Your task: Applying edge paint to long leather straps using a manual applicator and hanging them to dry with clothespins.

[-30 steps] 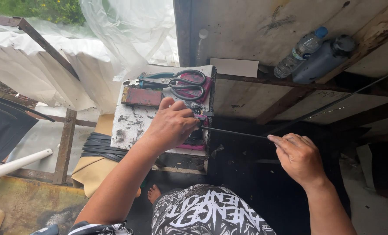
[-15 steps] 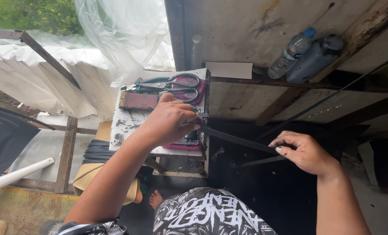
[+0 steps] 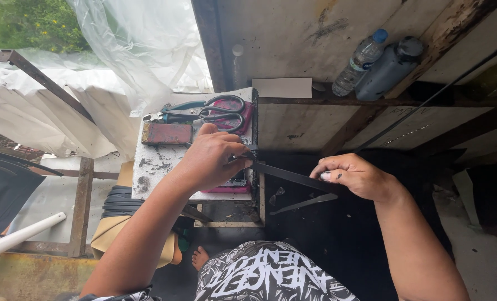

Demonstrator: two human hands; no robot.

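Makeshift outdoor workshop: scuffed bench (image 3: 153, 167), shears (image 3: 204, 108), tarp (image 3: 142, 50), rough timber.

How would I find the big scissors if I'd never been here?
Look at the small paint-stained white bench in front of the person. At its far edge lie the scissors, beyond the left hand. They have large looped dark handles, unlike the flat reddish block beside them.

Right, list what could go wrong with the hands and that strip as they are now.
1. The left hand presses the thin black strip at the edge of the small paint-stained white work block; if the strip jerks, the fingers could get nicked.
2. The right hand holds the strip in mid-air; a slip could whip it loose.
3. The large black-handled scissors lie just behind the left hand and could be knocked off.
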